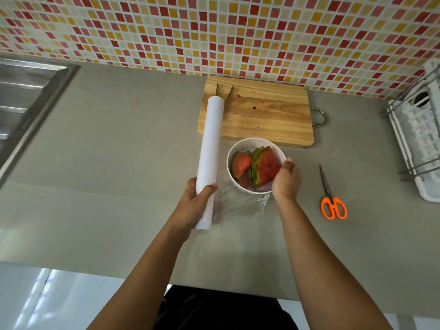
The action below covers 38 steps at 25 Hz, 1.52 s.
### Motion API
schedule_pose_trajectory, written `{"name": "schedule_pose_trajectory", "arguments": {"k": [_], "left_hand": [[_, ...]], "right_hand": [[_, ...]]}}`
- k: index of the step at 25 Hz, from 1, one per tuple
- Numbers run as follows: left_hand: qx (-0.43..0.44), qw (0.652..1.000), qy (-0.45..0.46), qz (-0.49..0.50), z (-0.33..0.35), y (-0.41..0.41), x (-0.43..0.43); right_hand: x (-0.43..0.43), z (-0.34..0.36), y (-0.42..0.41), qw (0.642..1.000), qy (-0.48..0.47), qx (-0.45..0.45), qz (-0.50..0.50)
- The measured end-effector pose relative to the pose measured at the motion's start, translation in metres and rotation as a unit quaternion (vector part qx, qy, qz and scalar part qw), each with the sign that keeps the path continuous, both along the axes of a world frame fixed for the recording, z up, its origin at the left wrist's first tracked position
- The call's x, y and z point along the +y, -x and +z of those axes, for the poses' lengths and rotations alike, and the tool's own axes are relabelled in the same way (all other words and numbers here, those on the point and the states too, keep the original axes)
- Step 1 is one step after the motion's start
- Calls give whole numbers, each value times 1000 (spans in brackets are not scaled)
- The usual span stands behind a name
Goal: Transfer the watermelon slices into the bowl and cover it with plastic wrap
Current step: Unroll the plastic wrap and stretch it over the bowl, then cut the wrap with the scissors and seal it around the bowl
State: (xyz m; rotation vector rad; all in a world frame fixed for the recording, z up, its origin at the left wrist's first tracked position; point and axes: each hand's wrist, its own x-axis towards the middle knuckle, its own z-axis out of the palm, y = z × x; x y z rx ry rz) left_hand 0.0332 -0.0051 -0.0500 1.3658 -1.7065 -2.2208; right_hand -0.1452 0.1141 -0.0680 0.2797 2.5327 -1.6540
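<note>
Clearances and obstructions, grey countertop (119,151)

We record open surface between the sink (28,96) at left and the plastic wrap roll (210,151), and again between the white bowl (252,142) and the orange-handled scissors (332,198). Obstructions:
- the roll, lying from the wooden cutting board (266,115) toward us and gripped by our left hand (197,198)
- loose film (238,201) spread between roll and bowl
- our right hand (285,179), holding the bowl's right rim
- metal tongs (225,91) on the board, behind the roll's far end
- the dish rack (419,139) at far right
- the tiled wall (214,32) closing the back
</note>
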Motion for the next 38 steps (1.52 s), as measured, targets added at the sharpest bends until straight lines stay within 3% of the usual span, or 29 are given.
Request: {"name": "schedule_pose_trajectory", "arguments": {"k": [5, 14, 21, 31, 33, 35, 38], "left_hand": [[-23, 998, -2, 51, -6, -5, 10], [-73, 987, 138, 38, -9, -7, 10], [-64, 949, 307, -13, -14, -13, 6], [-33, 941, 337, -7, -23, -18, 6], [-31, 942, 333, -10, -23, -18, 6], [-33, 943, 331, -14, -22, -17, 6], [-30, 943, 331, -12, -23, -19, 6]], "right_hand": [[-1, -1, 1, 1000, 2, -3, 2], [1, -1, 1, 1000, 21, -13, 0], [1, -3, 1, 999, 32, -17, -2], [4, 4, -1, 998, 34, -57, 14], [16, 12, 2, 996, 16, -83, 27], [37, 20, 5, 998, -45, -25, 20], [76, 24, 9, 954, -295, 41, 42]]}}
